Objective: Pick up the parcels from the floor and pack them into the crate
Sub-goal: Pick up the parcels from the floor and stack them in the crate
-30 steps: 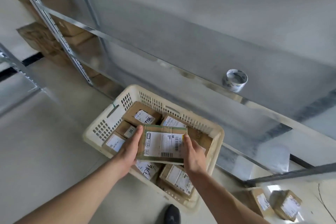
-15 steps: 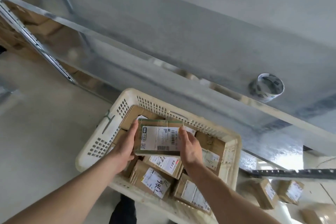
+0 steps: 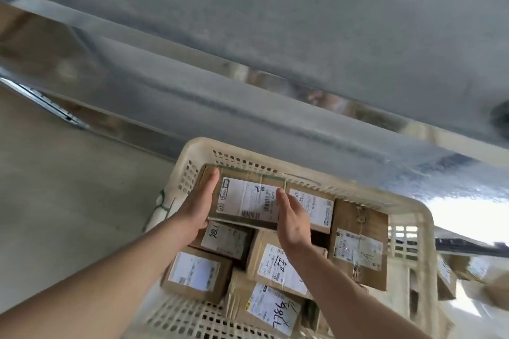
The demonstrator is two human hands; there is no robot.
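Note:
A cream plastic crate (image 3: pixel 410 212) with perforated walls stands on the floor and holds several brown cardboard parcels with white labels. A green-taped parcel (image 3: pixel 246 198) with a large white label sits at the crate's far left corner, on top of the others. My left hand (image 3: pixel 197 205) presses flat against its left side. My right hand (image 3: pixel 293 217) lies against its right edge, fingers straight. Below it lie a parcel marked 786 (image 3: pixel 224 238) and another with handwritten digits (image 3: pixel 271 308).
A metal shelf (image 3: pixel 275 85) runs close behind the crate and overhangs it. More parcels (image 3: pixel 465 270) lie on the floor to the right of the crate. Bare concrete floor (image 3: pixel 68 187) stretches to the left.
Both hands have carried the green-taped parcel forward and down into the crate's far left corner. The view has moved closer over the crate.

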